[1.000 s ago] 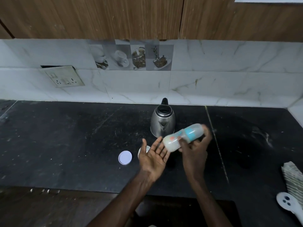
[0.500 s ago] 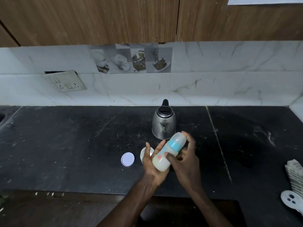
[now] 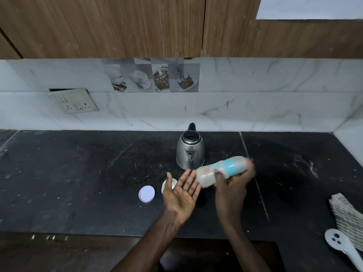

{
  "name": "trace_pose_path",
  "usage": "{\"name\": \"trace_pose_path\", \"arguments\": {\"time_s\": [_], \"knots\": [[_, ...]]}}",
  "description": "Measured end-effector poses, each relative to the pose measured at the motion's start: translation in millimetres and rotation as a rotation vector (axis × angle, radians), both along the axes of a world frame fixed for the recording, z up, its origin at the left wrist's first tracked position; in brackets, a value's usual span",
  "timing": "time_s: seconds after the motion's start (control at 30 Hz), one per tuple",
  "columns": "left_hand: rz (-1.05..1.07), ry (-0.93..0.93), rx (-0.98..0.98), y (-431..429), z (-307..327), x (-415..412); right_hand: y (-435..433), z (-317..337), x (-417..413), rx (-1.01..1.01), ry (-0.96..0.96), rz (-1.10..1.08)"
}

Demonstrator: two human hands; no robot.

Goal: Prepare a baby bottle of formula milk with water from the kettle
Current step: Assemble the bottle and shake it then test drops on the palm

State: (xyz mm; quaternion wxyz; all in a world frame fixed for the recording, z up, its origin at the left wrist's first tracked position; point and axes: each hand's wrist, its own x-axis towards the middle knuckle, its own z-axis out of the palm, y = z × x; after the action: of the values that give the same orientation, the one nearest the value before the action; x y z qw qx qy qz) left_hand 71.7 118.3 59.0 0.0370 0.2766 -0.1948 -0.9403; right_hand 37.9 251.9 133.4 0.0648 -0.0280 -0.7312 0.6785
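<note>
Right hand: our right hand (image 3: 229, 187) grips the tilted, blurred bottle (image 3: 222, 170), fingers curled round it.
Left hand: our left hand (image 3: 181, 191) lies palm-up, fingers straight, beside the bottle's base.

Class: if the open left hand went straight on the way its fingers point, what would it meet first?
Most likely the baby bottle, whose milky base end lies just beyond the left hand, gripped by the right hand; depth is unclear.

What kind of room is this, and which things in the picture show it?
Most likely a home kitchen: a steel kettle stands on a dark stone counter, wooden cupboards hang above, and wall tiles show pictures of coffee cups.
</note>
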Motion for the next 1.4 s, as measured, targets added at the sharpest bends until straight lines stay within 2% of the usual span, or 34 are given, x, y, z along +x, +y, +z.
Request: {"name": "trace_pose_path", "arguments": {"time_s": [0.07, 0.1, 0.13, 0.23, 0.27, 0.37, 0.4, 0.5, 0.53, 0.67, 0.7, 0.77, 0.8, 0.83, 0.9, 0.97, 1.07, 1.1, 1.13, 1.2, 1.23, 1.27, 1.4], "knots": [[-0.010, 0.003, 0.011, 5, -2, 0, 1, -2, 16, 0.181, -0.013, 0.247], [-0.014, 0.001, 0.013, 5, -3, -1, 4, -1, 18, 0.223, 0.018, 0.284], [-0.012, 0.004, 0.003, 5, -3, -1, 6, -2, 12, 0.227, 0.054, 0.246], [-0.017, 0.008, -0.037, 5, -7, 0, 8, 1, 1, 0.046, 0.085, -0.032], [-0.013, 0.002, -0.031, 6, -8, 1, 6, 2, 4, 0.066, 0.073, -0.036], [-0.028, 0.020, -0.004, 12, -10, 5, 3, -3, 17, 0.223, 0.026, 0.248], [-0.034, 0.019, -0.012, 13, -10, 5, 5, -4, 13, 0.217, 0.034, 0.252], [-0.043, 0.005, -0.064, 11, -9, 4, 13, 1, -10, -0.053, 0.024, -0.053], [-0.046, 0.003, -0.063, 11, -8, 4, 14, 2, -11, -0.067, 0.036, -0.085], [-0.030, 0.009, -0.019, 14, -6, 5, 14, -3, 4, 0.181, 0.024, 0.320], [-0.028, 0.008, -0.026, 15, -6, 5, 17, -3, -1, 0.146, 0.025, 0.287], [-0.028, 0.008, -0.048, 13, -4, 4, 21, 1, -13, -0.062, -0.004, 0.027], [-0.029, 0.010, -0.041, 12, -3, 4, 22, 2, -15, -0.109, -0.010, -0.058], [-0.024, 0.010, -0.028, 12, -3, 5, 19, 4, -12, -0.077, -0.011, -0.054], [-0.017, 0.011, -0.003, 13, -4, 7, 15, -2, 3, 0.094, -0.022, 0.181], [-0.013, 0.009, 0.007, 14, -3, 9, 15, -2, 11, 0.122, -0.038, 0.318], [-0.011, -0.018, -0.050, 11, -3, 10, 17, 5, -4, -0.141, -0.008, 0.024], [-0.009, -0.024, -0.044, 10, -4, 10, 16, 5, -3, -0.161, -0.013, -0.030], [-0.006, -0.027, -0.027, 10, -5, 11, 12, 4, 3, -0.104, -0.020, -0.006], [-0.012, -0.024, 0.003, 13, -5, 14, 4, -8, 24, 0.092, -0.057, 0.256], [-0.021, -0.019, 0.010, 14, -4, 15, 3, -10, 32, 0.131, -0.068, 0.358], [-0.025, -0.008, 0.008, 14, -3, 16, 5, -10, 34, 0.137, -0.052, 0.370], [-0.014, 0.019, -0.037, 11, -1, 19, 10, -2, 12, -0.113, -0.042, -0.025]]}}
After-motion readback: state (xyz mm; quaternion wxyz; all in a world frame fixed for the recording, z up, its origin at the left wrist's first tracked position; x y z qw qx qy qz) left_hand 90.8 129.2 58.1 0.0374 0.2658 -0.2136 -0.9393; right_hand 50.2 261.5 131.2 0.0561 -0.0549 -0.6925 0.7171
